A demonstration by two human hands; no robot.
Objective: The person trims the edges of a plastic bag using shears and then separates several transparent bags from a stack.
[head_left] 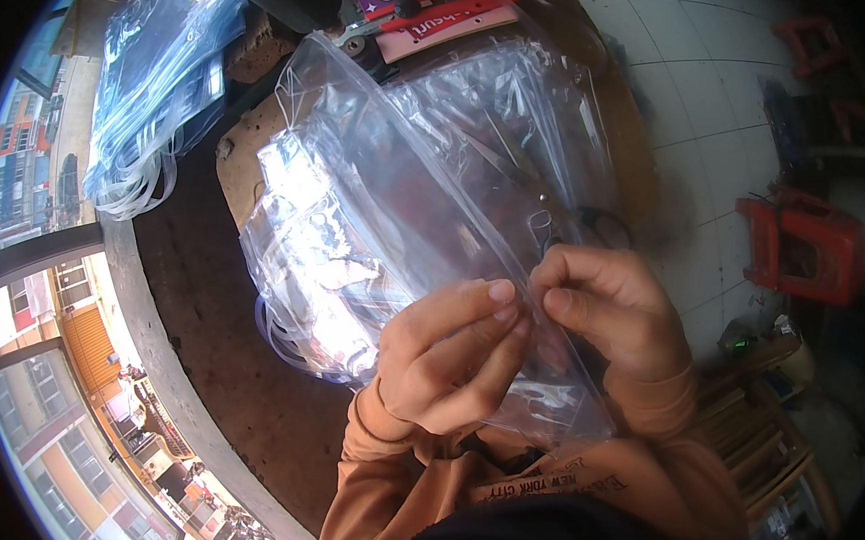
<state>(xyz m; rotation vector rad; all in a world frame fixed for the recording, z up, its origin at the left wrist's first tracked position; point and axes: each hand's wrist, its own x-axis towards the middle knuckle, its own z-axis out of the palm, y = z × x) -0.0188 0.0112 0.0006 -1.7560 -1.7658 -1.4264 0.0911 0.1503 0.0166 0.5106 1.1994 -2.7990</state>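
A clear plastic bag (430, 160) stretches slantwise across the work surface in front of me, its long folded edge running down between my hands. My left hand (451, 357) pinches that edge with thumb and fingertips together. Just to its right, my right hand (615, 308) is also closed on the edge, thumb against a bent forefinger. Anything smaller between the fingertips is too small to make out. Beneath lies a pile of more clear plastic bags (316, 287), shiny and creased. Scissors with dark handles (606, 227) lie by my right hand, partly covered by plastic.
A stack of clear bags with whitish straps (158, 100) hangs at the far left beside the window. Red-handled cutters (420, 13) rest on printed packages at the back. A red plastic stool (805, 246) stands on the tiled floor at right, above a wooden rack (756, 443).
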